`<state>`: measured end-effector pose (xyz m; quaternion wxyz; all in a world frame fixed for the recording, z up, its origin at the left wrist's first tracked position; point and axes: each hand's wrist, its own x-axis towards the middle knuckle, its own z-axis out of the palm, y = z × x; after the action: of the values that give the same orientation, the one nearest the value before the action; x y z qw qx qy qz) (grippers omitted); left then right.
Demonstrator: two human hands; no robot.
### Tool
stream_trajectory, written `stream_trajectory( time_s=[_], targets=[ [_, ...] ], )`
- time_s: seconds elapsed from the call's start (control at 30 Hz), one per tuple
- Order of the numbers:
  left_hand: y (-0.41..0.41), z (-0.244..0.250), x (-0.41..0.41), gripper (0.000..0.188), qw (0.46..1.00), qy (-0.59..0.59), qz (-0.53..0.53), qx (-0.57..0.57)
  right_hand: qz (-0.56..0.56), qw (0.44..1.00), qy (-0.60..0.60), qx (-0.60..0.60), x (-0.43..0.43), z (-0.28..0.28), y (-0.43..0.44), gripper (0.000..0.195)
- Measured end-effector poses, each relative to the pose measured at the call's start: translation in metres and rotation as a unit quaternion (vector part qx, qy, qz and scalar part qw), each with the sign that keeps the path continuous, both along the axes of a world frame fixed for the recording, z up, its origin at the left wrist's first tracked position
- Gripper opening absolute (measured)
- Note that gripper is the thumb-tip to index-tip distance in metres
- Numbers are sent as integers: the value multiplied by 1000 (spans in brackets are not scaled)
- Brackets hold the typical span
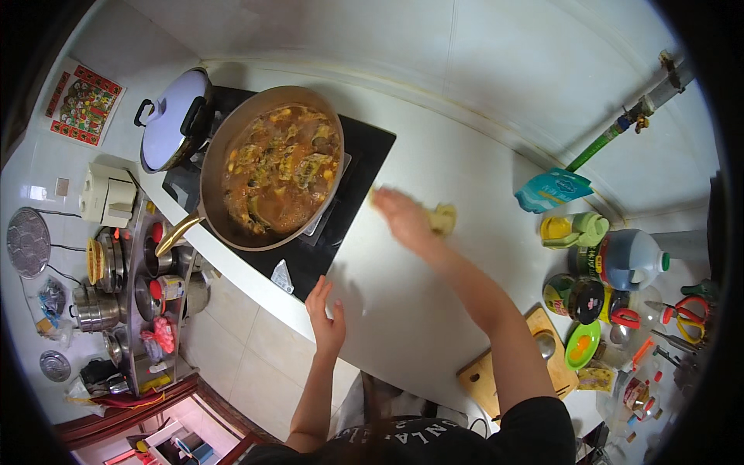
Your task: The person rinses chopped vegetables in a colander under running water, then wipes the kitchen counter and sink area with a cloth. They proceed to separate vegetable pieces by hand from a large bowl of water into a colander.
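Observation:
My right hand (401, 218) lies over a yellow-green cloth (443, 220) on the white countertop (395, 285), just right of the black gas hob (372, 139). The hand is blurred, and parts of the cloth show on both sides of it. Palm facing inward, my left hand (326, 317) is raised by the counter's front edge with nothing in it. A large brown pan (207, 174) with a gold handle (177, 233) stands on the hob, holding a bubbling reddish-brown stew (279, 174). Behind it to the left is a pot with a pale lid (177, 122).
A wooden cutting board (479, 381) with a metal ladle (545, 344) lies at the lower right. Bottles, an oil jug (636, 260) and a green dish (583, 346) crowd the right side. A teal pouch (552, 189) stands by the wall. Metal shelves (131, 325) hold pots at left.

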<state>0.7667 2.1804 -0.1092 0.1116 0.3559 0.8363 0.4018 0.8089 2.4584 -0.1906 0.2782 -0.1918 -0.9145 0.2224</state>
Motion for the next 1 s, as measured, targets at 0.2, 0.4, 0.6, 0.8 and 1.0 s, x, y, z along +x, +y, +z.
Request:
stream_trajectory(
  time_s=[0.2, 0.4, 0.6, 0.8, 1.0],
  targets=[
    [-7, 11, -3, 37, 1000, 25, 0, -19, 18, 986, 24, -162, -7, 19, 88, 25],
    [-68, -26, 5, 35, 997, -39, 74, -4, -91, 990, -23, 105, -14, 2, 93, 31],
    [-87, -19, 10, 35, 996, -36, 82, -10, 37, 999, 13, -33, 2, 10, -104, 26],
    [-107, 4, 18, 35, 992, -38, 115, 22, 240, 970, 14, 19, 40, 22, -258, 33],
    [-160, 23, 56, 35, 987, -38, 156, 20, 407, 908, -31, -98, 127, 34, -284, 32]
  ],
)
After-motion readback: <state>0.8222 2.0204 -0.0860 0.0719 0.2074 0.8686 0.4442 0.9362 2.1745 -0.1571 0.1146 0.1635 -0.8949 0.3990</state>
